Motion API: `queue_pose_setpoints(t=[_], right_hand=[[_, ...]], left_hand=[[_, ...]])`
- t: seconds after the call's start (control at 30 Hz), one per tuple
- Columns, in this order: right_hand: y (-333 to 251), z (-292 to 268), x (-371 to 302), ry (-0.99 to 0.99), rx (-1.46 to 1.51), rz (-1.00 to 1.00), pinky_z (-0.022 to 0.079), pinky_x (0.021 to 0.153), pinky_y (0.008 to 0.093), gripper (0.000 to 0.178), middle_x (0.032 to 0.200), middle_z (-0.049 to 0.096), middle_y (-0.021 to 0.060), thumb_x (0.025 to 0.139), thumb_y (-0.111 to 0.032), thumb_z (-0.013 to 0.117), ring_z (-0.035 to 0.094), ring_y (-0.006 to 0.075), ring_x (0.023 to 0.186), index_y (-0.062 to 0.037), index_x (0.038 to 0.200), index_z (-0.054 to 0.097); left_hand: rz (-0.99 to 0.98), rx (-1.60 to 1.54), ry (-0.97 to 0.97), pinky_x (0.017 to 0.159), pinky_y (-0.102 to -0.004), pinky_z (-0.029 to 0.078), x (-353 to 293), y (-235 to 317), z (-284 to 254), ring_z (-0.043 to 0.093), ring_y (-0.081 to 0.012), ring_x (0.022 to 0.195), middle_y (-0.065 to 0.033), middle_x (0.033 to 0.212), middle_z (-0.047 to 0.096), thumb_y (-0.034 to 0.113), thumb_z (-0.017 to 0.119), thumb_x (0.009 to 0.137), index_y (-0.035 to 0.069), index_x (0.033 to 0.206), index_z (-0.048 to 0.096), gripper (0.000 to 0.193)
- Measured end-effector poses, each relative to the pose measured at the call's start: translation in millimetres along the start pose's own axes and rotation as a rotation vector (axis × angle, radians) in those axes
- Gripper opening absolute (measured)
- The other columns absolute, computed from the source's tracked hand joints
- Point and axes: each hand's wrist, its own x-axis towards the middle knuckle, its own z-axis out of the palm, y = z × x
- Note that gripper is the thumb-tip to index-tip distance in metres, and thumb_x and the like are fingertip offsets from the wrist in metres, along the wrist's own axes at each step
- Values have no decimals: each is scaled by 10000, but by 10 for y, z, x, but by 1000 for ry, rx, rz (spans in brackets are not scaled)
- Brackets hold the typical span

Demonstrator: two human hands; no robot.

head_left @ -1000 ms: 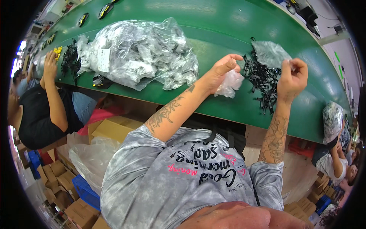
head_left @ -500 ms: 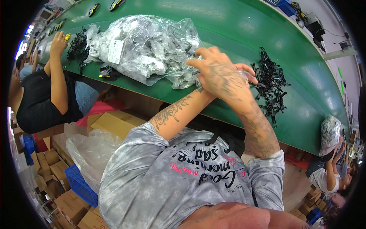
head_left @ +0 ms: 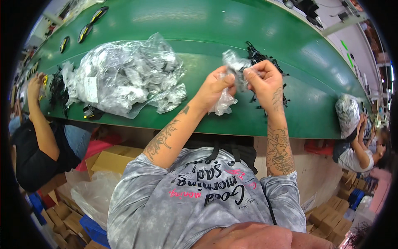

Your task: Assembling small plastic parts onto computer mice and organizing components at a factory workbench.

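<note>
Over the green work table (head_left: 199, 124), my left hand (head_left: 215, 88) is closed on a crumpled clear plastic bag (head_left: 224, 103), part of which hangs below the fingers. My right hand (head_left: 267, 83) pinches clear plastic right beside it, between thumb and fingers. More crinkled film sticks up above both hands; whatever it wraps is too small to make out. Partly hidden behind my right hand lies a heap of thin black plastic parts (head_left: 256, 53). To the left sits a big clear sack (head_left: 120, 70) full of small bagged pieces, with a white label on its side.
Black-and-yellow devices (head_left: 85, 33) lie on the far left of the table. A small black piece (head_left: 90, 112) rests by the near edge. Co-workers sit at the left (head_left: 41, 141) and far right (head_left: 352, 155). Below the table are a cardboard box (head_left: 116, 159) and a blue crate (head_left: 93, 230).
My hands were crossed, right over left; now they have come apart side by side, holding the plastic between them. The view has shifted, so the big sack appears farther left.
</note>
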Motion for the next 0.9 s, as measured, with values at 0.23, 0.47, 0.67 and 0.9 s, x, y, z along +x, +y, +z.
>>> queue_pose_setpoints(t=[0.23,0.47,0.67,0.9], right_hand=[[398,-56,-222,255,212,-36,484,585,232,231,766,646,34,926,-78,761,569,77,599,-43,946,533],[57,-110,-175,-141,-117,126,438,576,211,278,823,650,10,932,-107,722,553,43,660,9,1167,630],[316,-430,-153,324,320,-127,349,491,195,171,779,578,-43,913,-5,670,477,20,591,-38,1060,591],[-265,-590,66,132,-171,-4,350,442,247,265,654,532,-29,905,-64,713,448,44,502,-41,1111,548]], left_hand=[[51,18,140,627,-257,538,82,-142,76,629,-93,714,-8,878,671,162,789,929,54,1100,657,241],[32,175,134,694,-276,573,17,-89,11,663,-96,760,-24,889,713,136,825,893,41,1050,709,218],[61,-25,146,502,-314,383,36,-39,-52,469,-162,586,-18,647,408,87,661,929,135,649,331,435],[-24,-38,174,510,-307,394,95,-60,-72,474,-159,615,-21,679,440,101,658,934,149,699,387,362]])
